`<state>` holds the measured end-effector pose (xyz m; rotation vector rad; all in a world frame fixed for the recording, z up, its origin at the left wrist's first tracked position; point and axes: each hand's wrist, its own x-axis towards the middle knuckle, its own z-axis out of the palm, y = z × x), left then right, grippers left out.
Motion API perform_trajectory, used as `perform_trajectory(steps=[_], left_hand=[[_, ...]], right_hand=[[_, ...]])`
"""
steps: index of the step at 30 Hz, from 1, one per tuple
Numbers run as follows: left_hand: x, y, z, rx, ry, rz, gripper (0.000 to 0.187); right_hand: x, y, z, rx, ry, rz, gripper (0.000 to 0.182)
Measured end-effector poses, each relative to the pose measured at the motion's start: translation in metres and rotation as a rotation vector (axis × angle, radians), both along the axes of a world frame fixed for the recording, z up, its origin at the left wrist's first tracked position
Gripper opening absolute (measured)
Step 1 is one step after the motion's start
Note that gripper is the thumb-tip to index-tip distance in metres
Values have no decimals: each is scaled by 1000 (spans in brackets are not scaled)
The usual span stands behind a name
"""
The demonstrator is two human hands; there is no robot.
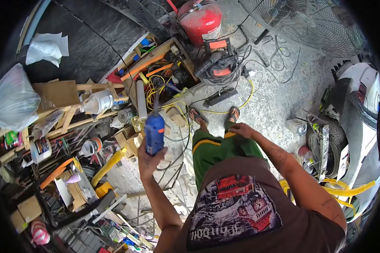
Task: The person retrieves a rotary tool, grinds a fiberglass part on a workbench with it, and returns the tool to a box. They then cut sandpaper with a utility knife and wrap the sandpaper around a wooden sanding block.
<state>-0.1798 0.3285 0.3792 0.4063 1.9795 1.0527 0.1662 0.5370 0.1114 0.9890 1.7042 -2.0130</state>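
Observation:
My left hand (150, 162) is wrapped round a blue power tool (155, 133) with vent slots in its body and a narrow grey front end pointing away from me. Dark cord runs near it, down toward the floor. My right hand (242, 130) rests on the leg of my green shorts (236, 145), fingers lying over the cloth and holding nothing that shows. Beyond the blue tool stands a wooden box (190, 78) of tools and yellow cable (156, 84).
A cluttered wooden rack (67, 120) with bottles and cartons fills the left. A coiled black cord (223, 67) and a power strip (220, 97) lie ahead, near a red canister (200, 21). A large fan (308, 25) and a scooter (354, 126) stand right.

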Motion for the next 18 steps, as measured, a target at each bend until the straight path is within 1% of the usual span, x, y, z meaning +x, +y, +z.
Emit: perform_trajectory(steps=[1, 2, 3, 6, 8, 9, 11, 13, 16, 18], left_hand=[[7, 1, 12, 27, -17, 1, 45], [20, 5, 20, 142, 28, 72, 36], [25, 2, 25, 189, 43, 72, 37], [45, 4, 42, 254, 95, 81, 38], [55, 10, 50, 265, 112, 76, 37], [59, 9, 47, 272, 110, 70, 37], [62, 3, 38, 259, 155, 25, 35], [72, -5, 29, 266, 135, 36, 35], [85, -20, 8, 212, 101, -10, 30], [93, -34, -8, 185, 57, -1, 30]], right_hand=[[12, 4, 5, 39, 4, -7, 47], [22, 6, -5, 100, -62, 50, 47], [34, 9, -14, 41, -104, 49, 49], [59, 11, -13, 110, -158, 55, 52], [76, 10, -28, 196, -44, -13, 44], [85, 8, -34, 203, -45, -19, 44], [89, -1, -23, 268, -59, -96, 44], [101, -11, -7, 223, -31, -107, 45], [118, -33, 8, 176, -142, -183, 46], [130, -48, 11, 202, -174, -143, 46]])
